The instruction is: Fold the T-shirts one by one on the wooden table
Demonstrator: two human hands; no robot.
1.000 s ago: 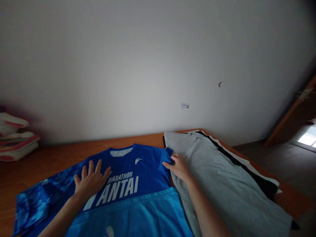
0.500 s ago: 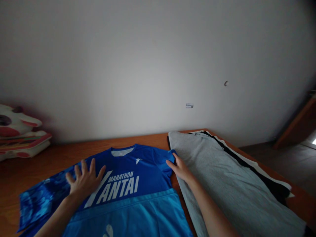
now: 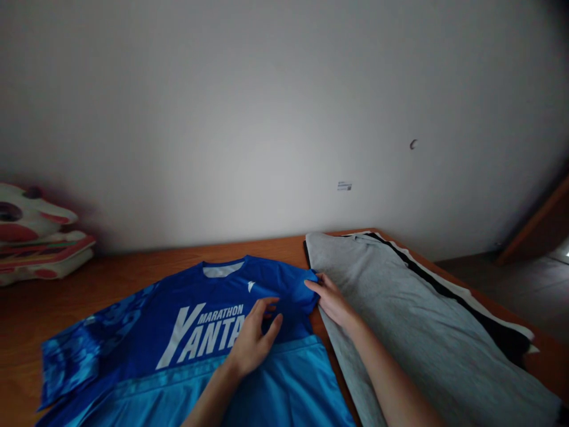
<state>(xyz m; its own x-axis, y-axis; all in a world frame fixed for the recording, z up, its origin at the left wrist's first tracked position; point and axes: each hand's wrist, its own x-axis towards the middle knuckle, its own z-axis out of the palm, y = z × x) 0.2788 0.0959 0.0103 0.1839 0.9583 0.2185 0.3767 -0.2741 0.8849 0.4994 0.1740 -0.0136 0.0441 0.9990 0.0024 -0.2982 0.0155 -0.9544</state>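
Observation:
A blue short-sleeved shirt [image 3: 178, 320] with white "MARATHON YANTAI" lettering lies spread out, its neckline toward the wall. Over the right part of its chest is my left hand [image 3: 258, 339], fingers apart and slightly curled, holding nothing; it covers the end of the lettering. At the edge of the sleeve on the right, my right hand [image 3: 326, 295] pinches the blue fabric between thumb and fingers. The other sleeve, with a mottled blue pattern, lies flat at the left.
Grey cloth [image 3: 377, 308] lies on black and white cloth to the right of the shirt. A white and red animal-shaped toy with a keyboard [image 3: 53, 255] stands at the far left on the wooden surface [image 3: 142, 261]. A pale wall [image 3: 222, 148] rises behind.
My left hand has moved right across the shirt, from the start of the lettering to its end. My right hand stays at the sleeve edge. The view has shifted slightly.

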